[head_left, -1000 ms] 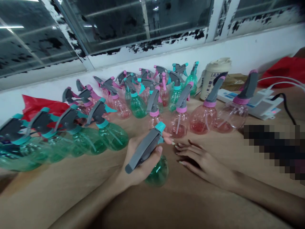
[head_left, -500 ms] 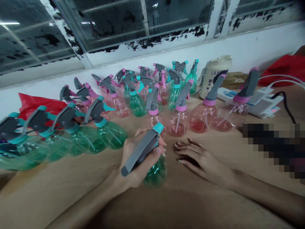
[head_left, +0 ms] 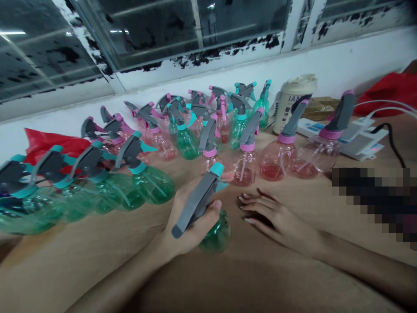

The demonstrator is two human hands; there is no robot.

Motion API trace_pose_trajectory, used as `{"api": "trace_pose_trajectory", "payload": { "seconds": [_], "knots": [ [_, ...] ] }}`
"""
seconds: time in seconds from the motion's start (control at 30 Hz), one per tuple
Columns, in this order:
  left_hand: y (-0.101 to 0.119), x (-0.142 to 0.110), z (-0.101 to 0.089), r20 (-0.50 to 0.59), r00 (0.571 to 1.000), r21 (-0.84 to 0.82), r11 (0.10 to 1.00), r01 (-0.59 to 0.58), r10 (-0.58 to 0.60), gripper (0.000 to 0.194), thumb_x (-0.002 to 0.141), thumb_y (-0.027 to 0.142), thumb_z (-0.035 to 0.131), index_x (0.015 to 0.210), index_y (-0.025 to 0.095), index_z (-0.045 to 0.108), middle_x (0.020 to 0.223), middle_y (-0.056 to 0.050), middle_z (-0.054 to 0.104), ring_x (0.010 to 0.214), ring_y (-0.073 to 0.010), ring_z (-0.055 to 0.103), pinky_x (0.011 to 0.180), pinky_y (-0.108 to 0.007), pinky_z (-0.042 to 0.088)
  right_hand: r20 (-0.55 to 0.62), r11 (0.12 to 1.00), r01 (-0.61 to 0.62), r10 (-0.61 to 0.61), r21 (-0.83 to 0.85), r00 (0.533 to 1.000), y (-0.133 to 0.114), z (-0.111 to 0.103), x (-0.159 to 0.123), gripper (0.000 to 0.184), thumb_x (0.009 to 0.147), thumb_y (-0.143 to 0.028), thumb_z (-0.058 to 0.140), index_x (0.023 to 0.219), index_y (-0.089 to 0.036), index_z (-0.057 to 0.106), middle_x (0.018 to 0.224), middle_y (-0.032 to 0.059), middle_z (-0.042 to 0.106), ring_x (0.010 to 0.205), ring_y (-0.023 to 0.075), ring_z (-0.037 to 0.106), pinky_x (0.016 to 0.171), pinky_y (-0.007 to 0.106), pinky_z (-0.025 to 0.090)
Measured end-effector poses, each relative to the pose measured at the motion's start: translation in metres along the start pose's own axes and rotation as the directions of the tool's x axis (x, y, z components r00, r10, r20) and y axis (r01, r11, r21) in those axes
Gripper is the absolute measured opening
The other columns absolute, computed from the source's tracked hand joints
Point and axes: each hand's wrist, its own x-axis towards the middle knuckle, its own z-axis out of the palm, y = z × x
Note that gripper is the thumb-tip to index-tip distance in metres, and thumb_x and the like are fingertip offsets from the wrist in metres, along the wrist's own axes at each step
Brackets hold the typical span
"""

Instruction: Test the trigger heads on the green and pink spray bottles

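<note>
My left hand (head_left: 195,234) is wrapped around the neck of a green spray bottle (head_left: 216,234) with a grey and turquoise spray head. The bottle stands in front of me, its nozzle facing away. One finger stretches out past the turquoise trigger; the other fingers are largely hidden behind the spray head. To its right, my right hand (head_left: 276,217) lies palm down on the table with its fingers stretched out, holding nothing. Just beyond both hands stand pink spray bottles, the closest being one with a pink collar (head_left: 245,169).
A row of green spray bottles (head_left: 153,184) runs along the left. More pink and green ones crowd towards the wall, near a red bag (head_left: 55,145). At the back right are a paper cup (head_left: 291,102), a white power strip (head_left: 361,145) with cables and another red bag (head_left: 387,93).
A finger of my left hand has straightened away from the trigger, which now shows. The held bottle has shifted slightly right. My right hand has stayed put.
</note>
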Motion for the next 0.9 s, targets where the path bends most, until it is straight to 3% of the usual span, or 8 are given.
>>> {"api": "trace_pose_trajectory", "payload": {
  "seconds": [0.17, 0.33, 0.47, 0.6, 0.73, 0.9],
  "knots": [
    [0.000, -0.002, 0.002, -0.002, 0.997, -0.068, 0.995, 0.075, -0.075, 0.042, 0.071, 0.008, 0.051, 0.107, 0.027, 0.060, 0.103, -0.002, 0.067, 0.091, -0.0217, 0.064, 0.085, -0.037, 0.052, -0.004, 1.000, -0.001, 0.001, -0.004, 1.000, 0.001, 0.001, -0.001, 0.023, 0.091, -0.026, 0.048, 0.113, -0.025, 0.055, 0.120, 0.0021, 0.062, 0.121, 0.0179, 0.049, 0.110, 0.049, 0.025],
    [-0.004, -0.004, 0.000, -0.039, 0.990, -0.124, 0.984, 0.130, -0.136, 0.027, 0.076, 0.015, 0.052, 0.097, 0.027, 0.065, 0.088, -0.001, 0.071, 0.087, -0.0220, 0.065, 0.093, -0.041, 0.047, 0.005, 1.000, -0.006, 0.006, -0.003, 1.000, 0.001, 0.000, -0.001, 0.023, 0.091, -0.027, 0.047, 0.113, -0.025, 0.055, 0.121, 0.0016, 0.062, 0.122, 0.0175, 0.048, 0.110, 0.048, 0.025],
    [-0.004, -0.007, -0.002, -0.089, 0.978, -0.079, 0.980, 0.182, -0.189, 0.016, 0.076, 0.024, 0.054, 0.085, 0.025, 0.067, 0.078, -0.002, 0.071, 0.070, -0.0215, 0.065, 0.074, -0.039, 0.052, 0.009, 1.000, -0.006, 0.006, -0.003, 1.000, 0.001, 0.000, -0.001, 0.023, 0.092, -0.027, 0.047, 0.113, -0.025, 0.055, 0.121, 0.0020, 0.062, 0.121, 0.0174, 0.048, 0.110, 0.048, 0.025],
    [-0.004, -0.011, -0.003, -0.035, 0.985, -0.013, 0.985, 0.170, -0.170, 0.014, 0.078, 0.023, 0.052, 0.082, 0.025, 0.065, 0.066, 0.001, 0.067, 0.063, -0.0187, 0.063, 0.065, -0.034, 0.050, 0.012, 1.000, -0.009, 0.009, 0.009, 1.000, 0.001, 0.000, 0.000, 0.022, 0.092, -0.027, 0.046, 0.112, -0.025, 0.055, 0.120, 0.0026, 0.062, 0.120, 0.0181, 0.050, 0.109, 0.049, 0.026],
    [-0.004, -0.012, 0.000, -0.078, 0.991, -0.022, 0.994, 0.108, -0.110, 0.014, 0.077, 0.019, 0.051, 0.085, 0.024, 0.061, 0.083, -0.001, 0.068, 0.074, -0.0179, 0.065, 0.072, -0.032, 0.048, 0.004, 1.000, -0.009, 0.009, 0.022, 1.000, 0.001, -0.001, 0.000, 0.023, 0.090, -0.026, 0.048, 0.112, -0.025, 0.056, 0.119, 0.0025, 0.062, 0.119, 0.0183, 0.050, 0.109, 0.049, 0.026],
    [-0.006, -0.011, 0.002, -0.083, 0.991, -0.046, 0.994, 0.103, -0.107, 0.010, 0.077, 0.017, 0.051, 0.083, 0.024, 0.057, 0.080, 0.000, 0.065, 0.070, -0.0173, 0.063, 0.065, -0.030, 0.048, 0.016, 1.000, -0.016, 0.016, 0.010, 1.000, 0.001, -0.001, -0.001, 0.023, 0.091, -0.027, 0.047, 0.113, -0.025, 0.055, 0.121, 0.0017, 0.061, 0.121, 0.0176, 0.048, 0.110, 0.048, 0.025]
  ]
}}
